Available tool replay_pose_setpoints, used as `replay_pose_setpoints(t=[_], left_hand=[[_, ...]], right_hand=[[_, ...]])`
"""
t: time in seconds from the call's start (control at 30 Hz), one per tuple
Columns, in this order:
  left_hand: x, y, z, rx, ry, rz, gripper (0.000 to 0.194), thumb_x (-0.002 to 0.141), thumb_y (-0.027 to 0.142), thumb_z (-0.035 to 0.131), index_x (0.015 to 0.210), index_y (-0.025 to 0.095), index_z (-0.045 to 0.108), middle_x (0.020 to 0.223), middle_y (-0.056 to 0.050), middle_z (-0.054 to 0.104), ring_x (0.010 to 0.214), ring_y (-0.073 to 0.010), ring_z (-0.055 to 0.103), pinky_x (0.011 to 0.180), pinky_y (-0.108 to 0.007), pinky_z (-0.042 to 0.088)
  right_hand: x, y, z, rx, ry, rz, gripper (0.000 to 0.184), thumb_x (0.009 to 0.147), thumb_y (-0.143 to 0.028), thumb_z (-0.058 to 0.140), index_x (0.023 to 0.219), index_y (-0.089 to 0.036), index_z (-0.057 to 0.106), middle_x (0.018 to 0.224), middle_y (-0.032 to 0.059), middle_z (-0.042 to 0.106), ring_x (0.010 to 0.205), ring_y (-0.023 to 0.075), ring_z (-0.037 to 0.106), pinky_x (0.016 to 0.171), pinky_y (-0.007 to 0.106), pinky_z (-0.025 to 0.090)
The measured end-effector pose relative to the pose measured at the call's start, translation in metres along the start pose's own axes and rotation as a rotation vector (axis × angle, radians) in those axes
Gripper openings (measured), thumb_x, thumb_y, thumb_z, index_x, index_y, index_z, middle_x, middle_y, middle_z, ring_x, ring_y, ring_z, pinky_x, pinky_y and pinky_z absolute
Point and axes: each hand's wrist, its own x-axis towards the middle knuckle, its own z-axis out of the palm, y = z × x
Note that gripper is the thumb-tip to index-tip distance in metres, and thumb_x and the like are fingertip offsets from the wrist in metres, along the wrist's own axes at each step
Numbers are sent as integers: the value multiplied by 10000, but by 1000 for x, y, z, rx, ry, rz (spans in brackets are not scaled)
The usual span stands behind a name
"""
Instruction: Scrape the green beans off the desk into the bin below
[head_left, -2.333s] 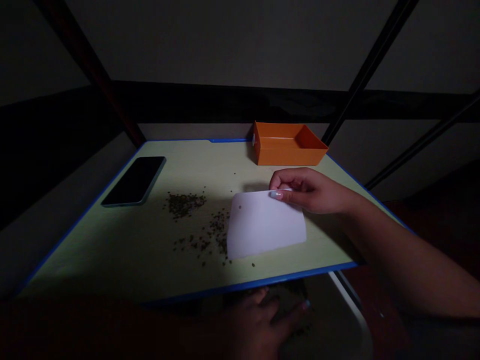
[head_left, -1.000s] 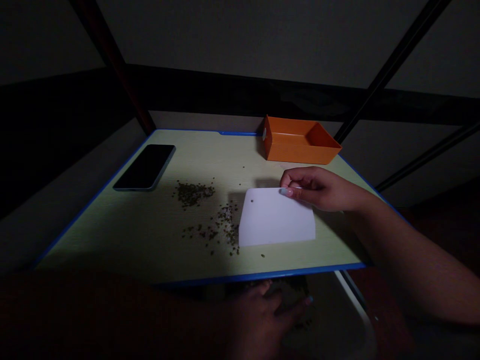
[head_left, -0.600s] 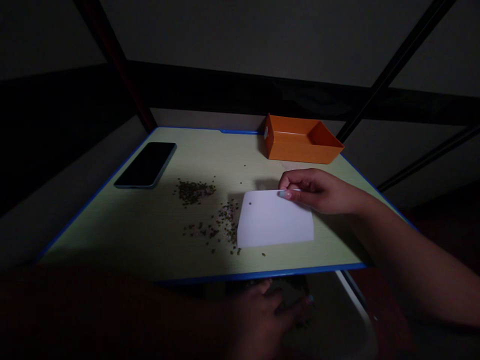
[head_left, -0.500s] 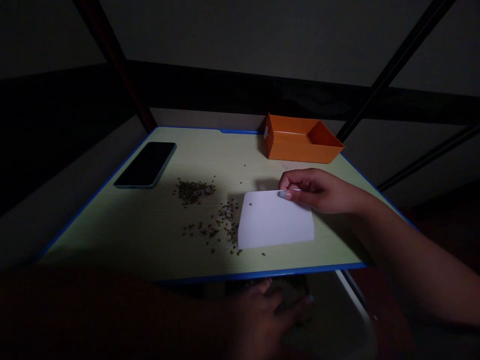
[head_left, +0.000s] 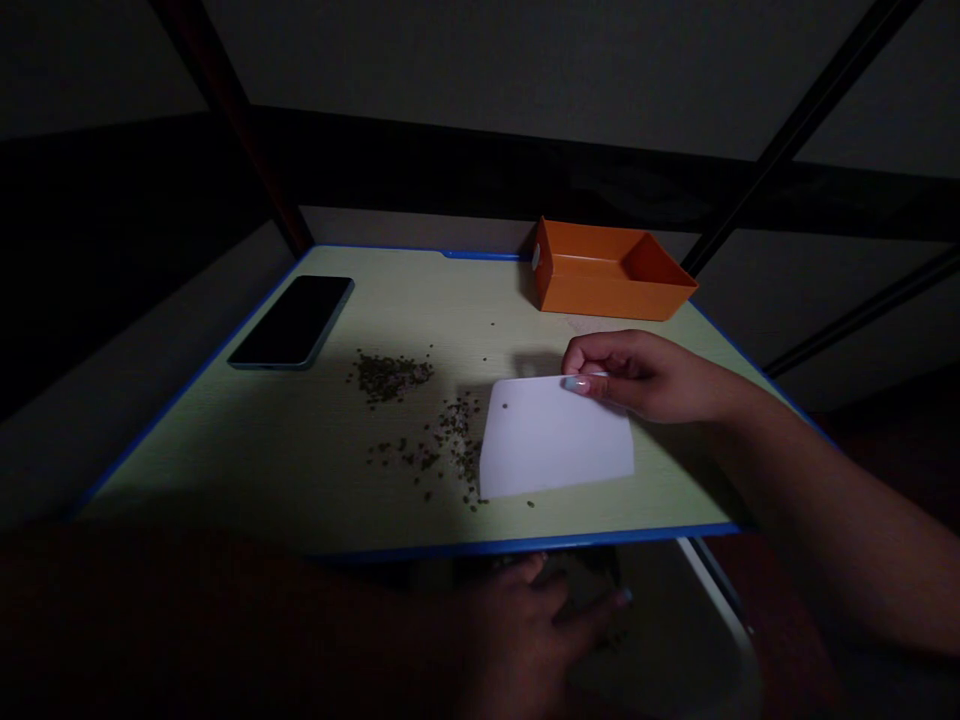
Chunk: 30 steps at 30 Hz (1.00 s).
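My right hand pinches the top edge of a white card, thumb on its near face. The card leans on the table, and a dark speck shows near its upper left corner. Loose small dark seed-like grains lie against and beside its left edge. A denser heap of the same grains sits further left. Below the table's front edge my left hand is in deep shadow, its visible fingers spread over a pale-rimmed container with dark bits inside. Nothing can be made out in those fingers.
A black-screened phone lies at the table's left side. An orange open box stands at the back right. Blue edging borders the pale table. A wall rises behind, and the light is dim.
The view has shifted slightly. My right hand still grips the card in almost the same place, and the grains and left hand look nearly unchanged.
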Motion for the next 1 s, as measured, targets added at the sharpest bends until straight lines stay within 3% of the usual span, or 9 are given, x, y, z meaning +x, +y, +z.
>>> replay_pose_setpoints(t=[0.17,0.47,0.6,0.77,1.0], left_hand=[[1,3,2,59,2,-4,658,960,650,424,1496,268,423,1093,-95,731,1022,-253,700,952,-403,519],[1,-1,2,50,43,15,638,956,571,515,1501,260,404,1083,-73,730,1029,-225,673,986,-369,481],[1,0,8,64,75,4,626,961,604,475,1484,263,430,1053,-74,731,1010,-220,677,970,-355,489],[3,2,9,96,55,-4,633,938,537,565,1496,280,412,1063,-66,731,994,-230,676,949,-358,495],[2,1,5,51,70,25,616,958,552,519,1485,243,435,1086,-90,726,1044,-234,667,984,-363,475]], right_hand=[[1,-1,3,-6,9,10,350,896,-489,629,815,-158,549,587,-67,407,510,59,344,444,198,241],[2,-2,15,30,68,30,361,874,-503,650,821,-152,579,564,-66,410,488,63,339,429,196,238],[1,-2,16,36,47,18,346,901,-494,614,827,-157,581,567,-64,411,492,64,343,433,192,247],[2,-1,16,32,36,4,336,887,-478,642,816,-155,586,564,-64,412,496,64,354,431,189,254],[1,-1,18,39,71,-11,303,884,-442,656,826,-153,590,580,-53,452,498,64,375,427,191,265]])
